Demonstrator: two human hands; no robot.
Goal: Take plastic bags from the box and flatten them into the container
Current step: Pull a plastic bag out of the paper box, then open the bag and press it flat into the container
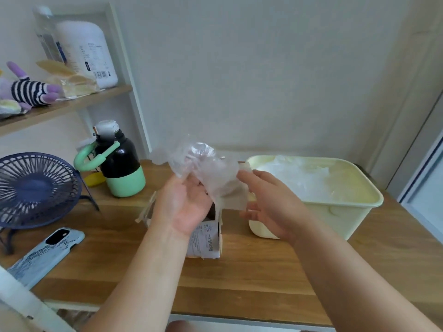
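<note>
Our left hand (184, 207) keeps a closed grip on the crumpled bag (203, 168), right hand (271, 204) open; it may spring back unflattened in the container (347, 219).

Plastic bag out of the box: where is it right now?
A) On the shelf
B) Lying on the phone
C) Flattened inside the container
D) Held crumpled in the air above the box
D: the plastic bag is bunched up in the left hand directly over the box, still outside the container to its right.
</note>
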